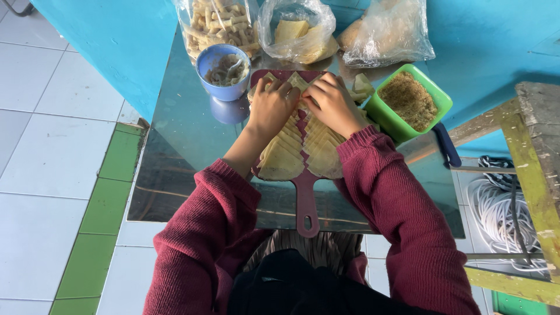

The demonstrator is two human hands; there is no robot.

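A maroon cutting board (305,201) with a handle lies on a shiny metal table (181,151). Two rows of pale yellow square wrappers (281,157) overlap along it. My left hand (272,106) presses fingers-down on the far end of the left row. My right hand (332,104) rests beside it on the right row, fingertips pinching a wrapper near the board's middle. Both arms wear dark red knit sleeves.
A blue cup (223,71) with pale filling and a spoon stands far left of the board. A green tub (413,102) of brown crumbs sits to the right. Clear plastic bags (297,32) line the far edge. A wooden frame (534,157) and coiled white rope (496,213) are right.
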